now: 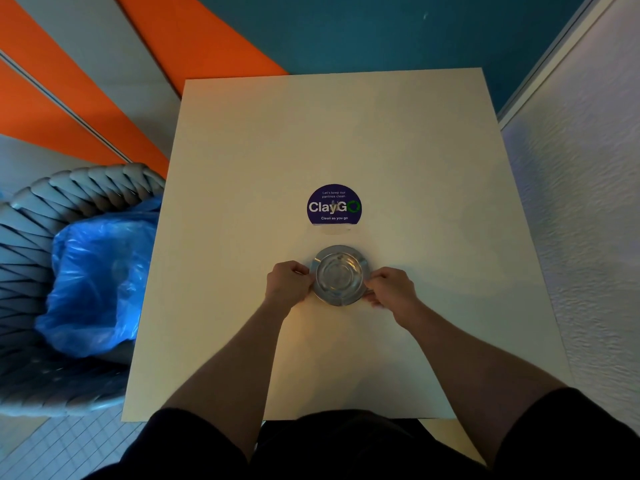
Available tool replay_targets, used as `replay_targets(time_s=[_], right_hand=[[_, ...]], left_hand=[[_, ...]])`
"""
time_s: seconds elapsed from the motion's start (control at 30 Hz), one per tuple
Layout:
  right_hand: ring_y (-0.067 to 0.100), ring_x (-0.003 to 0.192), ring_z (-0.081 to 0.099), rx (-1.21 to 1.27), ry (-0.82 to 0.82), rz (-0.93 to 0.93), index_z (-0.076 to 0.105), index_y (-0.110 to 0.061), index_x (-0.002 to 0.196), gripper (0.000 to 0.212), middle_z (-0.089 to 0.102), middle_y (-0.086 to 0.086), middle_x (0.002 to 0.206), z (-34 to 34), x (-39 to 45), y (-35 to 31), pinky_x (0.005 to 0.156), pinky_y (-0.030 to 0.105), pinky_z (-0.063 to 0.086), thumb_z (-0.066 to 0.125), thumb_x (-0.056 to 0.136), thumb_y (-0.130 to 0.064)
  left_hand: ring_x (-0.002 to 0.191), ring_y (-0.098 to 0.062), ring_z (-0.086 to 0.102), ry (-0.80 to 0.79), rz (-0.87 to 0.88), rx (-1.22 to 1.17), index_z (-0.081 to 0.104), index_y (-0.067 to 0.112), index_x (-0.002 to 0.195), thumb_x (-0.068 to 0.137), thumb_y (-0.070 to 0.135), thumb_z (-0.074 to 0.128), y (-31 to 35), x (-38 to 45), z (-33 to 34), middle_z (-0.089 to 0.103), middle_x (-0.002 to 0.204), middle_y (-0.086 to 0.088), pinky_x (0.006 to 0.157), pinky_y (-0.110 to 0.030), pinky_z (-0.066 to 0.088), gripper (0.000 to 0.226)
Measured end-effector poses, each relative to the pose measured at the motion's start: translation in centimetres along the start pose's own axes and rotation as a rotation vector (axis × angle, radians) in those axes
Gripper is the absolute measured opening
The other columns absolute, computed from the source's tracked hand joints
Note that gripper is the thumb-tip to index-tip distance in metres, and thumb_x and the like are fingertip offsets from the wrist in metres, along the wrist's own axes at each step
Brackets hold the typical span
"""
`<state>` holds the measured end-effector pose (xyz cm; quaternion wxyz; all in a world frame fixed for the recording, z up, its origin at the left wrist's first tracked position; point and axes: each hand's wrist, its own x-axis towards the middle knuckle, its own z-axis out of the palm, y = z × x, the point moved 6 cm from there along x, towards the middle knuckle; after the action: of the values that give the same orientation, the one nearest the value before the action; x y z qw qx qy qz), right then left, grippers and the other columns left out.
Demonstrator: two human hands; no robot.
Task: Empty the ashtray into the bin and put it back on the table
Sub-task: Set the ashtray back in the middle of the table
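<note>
A round metal ashtray point(338, 275) rests on the cream table point(346, 140), just below a purple round sticker point(334, 204). A small butt-like bit lies near its far inner rim. My left hand point(288, 281) grips the ashtray's left edge and my right hand point(391, 286) grips its right edge. The bin point(41, 237), a grey woven basket lined with a blue plastic bag point(93, 282), stands on the floor to the left of the table.
A white textured wall runs along the table's right side. Orange, grey and teal panels lie beyond the far edge. Tiled floor shows at the lower left.
</note>
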<state>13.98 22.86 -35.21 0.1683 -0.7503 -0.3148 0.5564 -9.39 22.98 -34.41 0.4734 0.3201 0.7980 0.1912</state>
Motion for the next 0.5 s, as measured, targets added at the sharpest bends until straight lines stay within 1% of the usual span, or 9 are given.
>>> replay_targets(time_s=[0.17, 0.27, 0.37, 0.43, 0.5], right_hand=[[0.013, 0.058, 0.073, -0.007, 0.004, -0.004, 0.07, -0.016, 0.086, 0.007, 0.075, 0.007, 0.075, 0.0, 0.3, -0.4, 0.05, 0.024, 0.054, 0.064, 0.085, -0.011], [0.012, 0.058, 0.073, -0.011, 0.009, -0.009, 0.07, -0.016, 0.087, 0.008, 0.075, 0.007, 0.076, 0.1, 0.6, -0.9, 0.049, 0.023, 0.054, 0.064, 0.086, -0.012], [0.012, 0.056, 0.072, -0.006, 0.004, -0.018, 0.07, -0.017, 0.087, 0.008, 0.075, 0.006, 0.075, 0.3, 1.2, -1.7, 0.049, 0.023, 0.054, 0.064, 0.086, -0.011], [0.012, 0.056, 0.072, 0.001, 0.004, -0.023, 0.068, -0.018, 0.085, 0.008, 0.074, 0.005, 0.075, 0.4, 1.8, -2.4, 0.048, 0.024, 0.055, 0.064, 0.087, -0.012], [0.011, 0.056, 0.072, 0.004, 0.007, -0.029, 0.067, -0.02, 0.083, 0.009, 0.074, 0.005, 0.076, 0.5, 2.4, -3.2, 0.047, 0.023, 0.054, 0.065, 0.088, -0.012]], left_hand=[[0.056, -0.021, 0.064, 0.015, 0.007, -0.011, 0.067, 0.023, 0.071, 0.076, 0.012, 0.072, 0.2, 0.3, -0.1, 0.073, 0.076, -0.008, 0.059, -0.032, 0.06, 0.013], [0.056, -0.021, 0.063, 0.017, -0.001, -0.016, 0.067, 0.023, 0.071, 0.077, 0.013, 0.072, 0.5, 0.6, -0.2, 0.073, 0.075, -0.008, 0.057, -0.031, 0.059, 0.013], [0.056, -0.021, 0.063, 0.029, -0.001, -0.027, 0.066, 0.024, 0.072, 0.077, 0.012, 0.074, 1.0, 1.3, -0.3, 0.073, 0.078, -0.008, 0.053, -0.027, 0.054, 0.015], [0.058, -0.022, 0.064, 0.036, 0.004, -0.04, 0.066, 0.025, 0.072, 0.077, 0.011, 0.074, 1.5, 2.0, -0.4, 0.073, 0.079, -0.008, 0.055, -0.028, 0.055, 0.017], [0.066, -0.026, 0.067, 0.041, 0.011, -0.046, 0.066, 0.024, 0.073, 0.078, 0.011, 0.074, 2.0, 2.9, -0.4, 0.074, 0.081, -0.008, 0.064, -0.034, 0.06, 0.016]])
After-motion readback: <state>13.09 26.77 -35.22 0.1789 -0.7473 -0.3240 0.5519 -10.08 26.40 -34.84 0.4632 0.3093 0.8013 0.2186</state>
